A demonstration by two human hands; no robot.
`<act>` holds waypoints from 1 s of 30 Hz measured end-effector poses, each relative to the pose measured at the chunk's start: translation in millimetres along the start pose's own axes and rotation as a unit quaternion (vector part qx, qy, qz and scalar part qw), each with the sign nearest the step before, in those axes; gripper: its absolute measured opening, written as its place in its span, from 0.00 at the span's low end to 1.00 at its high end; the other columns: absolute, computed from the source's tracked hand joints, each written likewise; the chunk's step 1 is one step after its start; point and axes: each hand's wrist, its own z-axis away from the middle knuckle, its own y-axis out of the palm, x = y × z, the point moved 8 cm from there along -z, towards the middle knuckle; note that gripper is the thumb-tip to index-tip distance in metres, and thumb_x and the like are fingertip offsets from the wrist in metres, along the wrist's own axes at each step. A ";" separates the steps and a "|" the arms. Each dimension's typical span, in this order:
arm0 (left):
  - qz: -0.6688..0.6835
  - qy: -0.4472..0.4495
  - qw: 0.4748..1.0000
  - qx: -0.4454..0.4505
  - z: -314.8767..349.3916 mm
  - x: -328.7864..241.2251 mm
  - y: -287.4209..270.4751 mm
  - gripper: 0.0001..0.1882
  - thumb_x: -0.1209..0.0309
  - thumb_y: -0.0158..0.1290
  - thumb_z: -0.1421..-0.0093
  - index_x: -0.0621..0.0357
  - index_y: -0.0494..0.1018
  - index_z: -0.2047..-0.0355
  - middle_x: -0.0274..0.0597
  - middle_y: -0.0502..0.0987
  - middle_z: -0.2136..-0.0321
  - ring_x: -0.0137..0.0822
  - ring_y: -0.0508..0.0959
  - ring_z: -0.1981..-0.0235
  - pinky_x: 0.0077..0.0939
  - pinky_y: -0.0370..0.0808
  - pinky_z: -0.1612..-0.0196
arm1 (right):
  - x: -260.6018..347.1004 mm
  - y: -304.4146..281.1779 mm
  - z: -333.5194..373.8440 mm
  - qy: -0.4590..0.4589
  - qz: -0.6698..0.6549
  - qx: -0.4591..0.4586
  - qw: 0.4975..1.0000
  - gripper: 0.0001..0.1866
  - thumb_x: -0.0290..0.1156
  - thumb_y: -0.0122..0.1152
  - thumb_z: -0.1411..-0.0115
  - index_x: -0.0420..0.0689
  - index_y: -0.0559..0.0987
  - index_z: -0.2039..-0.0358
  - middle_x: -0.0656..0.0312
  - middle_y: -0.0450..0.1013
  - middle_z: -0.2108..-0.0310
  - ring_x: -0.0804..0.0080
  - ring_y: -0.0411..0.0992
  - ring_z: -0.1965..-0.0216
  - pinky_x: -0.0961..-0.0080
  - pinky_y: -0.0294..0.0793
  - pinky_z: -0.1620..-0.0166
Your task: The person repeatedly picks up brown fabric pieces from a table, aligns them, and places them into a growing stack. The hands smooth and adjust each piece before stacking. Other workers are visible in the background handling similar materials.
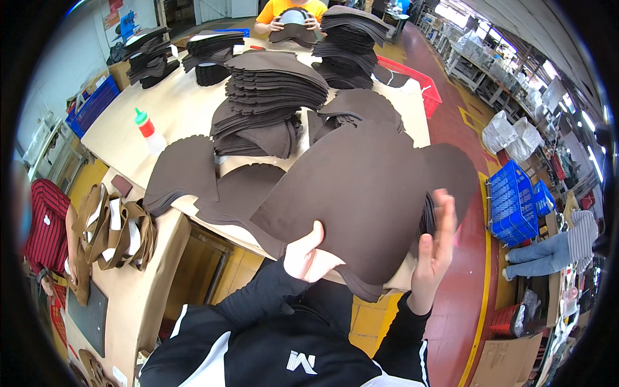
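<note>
A large dark brown cut piece of sheet material (348, 193), curved at the front, lies over more such pieces close in front of me. My left hand (308, 257) grips its near left edge, thumb on top and the other fingers beneath. My right hand (433, 255) stands beside the right side of the pile, fingers stretched up and apart, holding nothing. Several layered edges show just left of its fingers. More brown pieces with notched edges (184, 171) lie to the left. Behind them rises a tall stack of brown pieces (277, 80).
A bottle with a green tip (149, 132) stands on the pale table (116, 138). More stacks (351, 45) and a red crate (422, 90) are at the far side. Across the table a person in orange (293, 9) holds a piece. Tan strips (116, 226) lie at left.
</note>
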 end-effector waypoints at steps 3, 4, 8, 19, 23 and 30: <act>-0.014 0.000 1.000 -0.006 1.8 -1.1 4.1 0.36 0.48 0.42 0.28 0.57 0.50 0.29 0.51 0.58 0.31 0.54 0.60 0.30 0.61 0.59 0.32 | 38.2 13.9 -4.9 -0.188 0.211 0.040 0.959 0.29 0.57 0.42 0.29 0.58 0.71 0.35 0.46 0.42 0.25 0.42 0.31 0.24 0.46 0.37 0.28; -0.008 -0.006 1.000 -0.008 2.4 1.5 6.1 0.36 0.48 0.42 0.28 0.57 0.50 0.29 0.51 0.59 0.31 0.54 0.60 0.31 0.61 0.60 0.32 | 45.2 27.0 4.5 -0.241 0.293 0.088 0.921 0.28 0.63 0.40 0.32 0.68 0.76 0.40 0.52 0.38 0.24 0.39 0.23 0.25 0.42 0.29 0.29; 0.067 -0.011 0.997 0.022 11.5 8.7 7.8 0.36 0.48 0.44 0.29 0.55 0.53 0.29 0.50 0.62 0.33 0.52 0.64 0.32 0.58 0.63 0.33 | 60.5 59.8 22.0 -0.396 0.416 0.141 0.806 0.31 0.72 0.29 0.35 0.83 0.77 0.43 0.67 0.34 0.22 0.45 0.12 0.26 0.39 0.09 0.31; 0.130 -0.002 0.988 0.084 18.7 4.4 17.5 0.33 0.52 0.41 0.27 0.57 0.50 0.29 0.51 0.57 0.30 0.55 0.60 0.30 0.63 0.61 0.34 | 38.5 17.4 -44.3 -0.186 0.362 0.079 0.910 0.49 0.76 0.17 0.39 0.61 0.86 0.50 0.54 0.38 0.23 0.51 0.13 0.25 0.49 0.16 0.28; 0.094 0.003 0.992 0.078 18.7 3.0 16.8 0.33 0.53 0.42 0.27 0.57 0.50 0.29 0.51 0.57 0.30 0.55 0.60 0.31 0.63 0.61 0.34 | 44.7 22.7 -43.1 -0.212 0.378 0.077 0.898 0.50 0.77 0.16 0.40 0.61 0.84 0.47 0.54 0.39 0.23 0.50 0.14 0.25 0.47 0.15 0.29; 0.162 0.011 0.982 0.096 16.2 -2.9 24.6 0.33 0.52 0.42 0.27 0.55 0.52 0.29 0.50 0.59 0.31 0.53 0.62 0.31 0.61 0.62 0.34 | 64.9 61.7 20.1 -0.376 0.381 0.164 0.829 0.44 0.79 0.21 0.43 0.76 0.78 0.41 0.61 0.40 0.23 0.44 0.16 0.25 0.39 0.12 0.30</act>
